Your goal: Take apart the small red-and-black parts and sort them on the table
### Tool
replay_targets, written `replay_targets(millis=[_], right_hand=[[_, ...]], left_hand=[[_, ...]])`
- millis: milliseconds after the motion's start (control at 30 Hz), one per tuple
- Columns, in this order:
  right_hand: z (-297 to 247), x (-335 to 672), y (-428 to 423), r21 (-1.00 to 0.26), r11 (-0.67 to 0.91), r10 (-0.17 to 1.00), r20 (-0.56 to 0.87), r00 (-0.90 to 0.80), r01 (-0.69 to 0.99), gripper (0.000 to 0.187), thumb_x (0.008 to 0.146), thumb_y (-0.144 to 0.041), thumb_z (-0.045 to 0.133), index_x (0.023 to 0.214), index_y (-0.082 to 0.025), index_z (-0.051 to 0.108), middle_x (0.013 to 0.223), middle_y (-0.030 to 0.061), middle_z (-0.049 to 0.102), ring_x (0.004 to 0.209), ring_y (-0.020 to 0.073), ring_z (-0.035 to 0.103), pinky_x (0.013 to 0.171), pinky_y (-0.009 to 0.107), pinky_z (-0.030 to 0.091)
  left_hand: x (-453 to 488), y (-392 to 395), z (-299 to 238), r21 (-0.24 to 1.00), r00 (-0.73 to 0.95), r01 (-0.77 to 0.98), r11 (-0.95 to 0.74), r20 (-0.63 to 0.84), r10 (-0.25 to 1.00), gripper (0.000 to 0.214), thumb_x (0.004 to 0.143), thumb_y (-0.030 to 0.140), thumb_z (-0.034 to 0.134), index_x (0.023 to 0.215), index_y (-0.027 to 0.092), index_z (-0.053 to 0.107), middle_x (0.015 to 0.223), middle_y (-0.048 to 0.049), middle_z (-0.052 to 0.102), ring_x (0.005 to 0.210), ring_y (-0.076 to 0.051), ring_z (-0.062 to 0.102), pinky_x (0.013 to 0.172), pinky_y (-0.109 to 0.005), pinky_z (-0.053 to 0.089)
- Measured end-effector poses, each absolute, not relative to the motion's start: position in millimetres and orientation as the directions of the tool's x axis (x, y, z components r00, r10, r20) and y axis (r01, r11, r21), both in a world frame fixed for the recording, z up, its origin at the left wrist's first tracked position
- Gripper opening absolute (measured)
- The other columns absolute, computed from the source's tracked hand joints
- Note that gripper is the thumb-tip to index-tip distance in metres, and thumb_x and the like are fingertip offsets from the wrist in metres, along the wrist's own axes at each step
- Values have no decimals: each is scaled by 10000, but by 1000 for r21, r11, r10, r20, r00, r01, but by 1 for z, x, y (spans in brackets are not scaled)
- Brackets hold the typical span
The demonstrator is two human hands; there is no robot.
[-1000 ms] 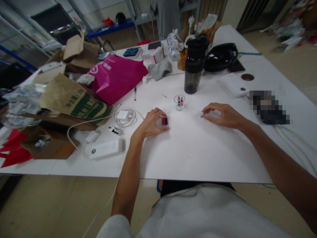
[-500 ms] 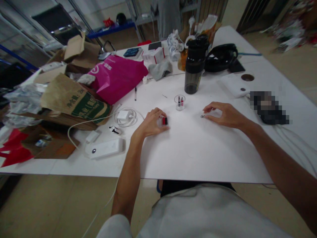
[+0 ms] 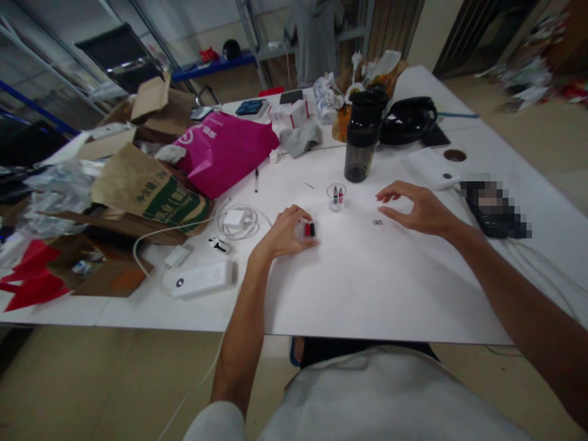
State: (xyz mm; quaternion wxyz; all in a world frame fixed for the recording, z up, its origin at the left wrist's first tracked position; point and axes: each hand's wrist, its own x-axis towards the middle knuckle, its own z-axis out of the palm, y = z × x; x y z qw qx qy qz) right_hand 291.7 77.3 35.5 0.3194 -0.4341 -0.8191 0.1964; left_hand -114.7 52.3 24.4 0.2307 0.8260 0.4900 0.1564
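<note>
My left hand (image 3: 285,232) rests on the white table (image 3: 367,288) with its fingers curled round a small red and black part (image 3: 310,229). My right hand (image 3: 416,208) hovers just above the table, fingers spread and holding nothing. A tiny metal piece (image 3: 377,222) lies on the table right below its fingertips. Between the two hands, a little farther back, stands a small clear cup (image 3: 337,196) with a dark and a red piece upright in it.
A dark bottle (image 3: 362,141) stands behind the cup. At the left lie a white charger with coiled cable (image 3: 237,219), a white box (image 3: 201,278), a pink bag (image 3: 223,150) and brown paper bags (image 3: 147,193). A black bag (image 3: 408,119) sits at the back right.
My right hand has lifted off the tiny metal piece and opened; the piece now lies free on the table. The left hand has kept its hold. The camera view has shifted slightly.
</note>
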Motion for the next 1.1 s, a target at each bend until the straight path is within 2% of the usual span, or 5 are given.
replay_targets(millis=[167, 300, 567, 800, 1100], right_hand=[[75, 260, 105, -524, 637, 770, 385, -509, 566, 311, 1051, -567, 749, 1223, -328, 848, 1221, 116, 863, 1111, 365, 796, 1068, 580, 653], [96, 232, 134, -477, 692, 720, 398, -569, 542, 330, 1027, -583, 769, 1202, -321, 867, 1254, 120, 864, 1153, 377, 789, 1102, 590, 626], [91, 216, 173, -405, 772, 624, 336, -706, 490, 298, 1004, -561, 761, 1056, -296, 888, 1229, 130, 837, 1164, 375, 766, 1075, 572, 612], [82, 215, 174, -358, 796, 595, 316, -739, 487, 288, 1009, -473, 726, 1075, -245, 889, 1265, 164, 818, 1166, 371, 751, 1091, 565, 592], [71, 211, 182, -369, 801, 580, 282, -765, 471, 263, 1010, -484, 768, 1087, -295, 935, 1262, 115, 833, 1147, 342, 735, 1090, 527, 586]], left_hand=[[-116, 51, 27, 553, 453, 710, -436, 115, 884, 532, 914, 555, 952, 1295, 264, 721, 1399, -131, 726, 1246, -375, 722, 1197, -618, 531], [-119, 54, 22, 587, 424, 631, -508, 287, 859, 369, 1018, 522, 838, 1232, 252, 705, 1278, -110, 748, 1153, -317, 714, 1096, -524, 572], [-122, 65, 6, 534, 232, 602, -594, 594, 770, 65, 1122, 236, 669, 1091, 255, 616, 1037, -54, 714, 969, -233, 681, 917, -416, 587], [-117, 67, 3, 434, 215, 654, -619, 678, 703, 281, 1038, -9, 571, 1135, 249, 624, 1135, -89, 715, 1098, -256, 702, 961, -422, 601], [-113, 64, 4, 391, 221, 699, -599, 678, 701, 362, 1013, -77, 500, 1106, 251, 620, 1149, -98, 713, 1136, -273, 698, 994, -443, 583]])
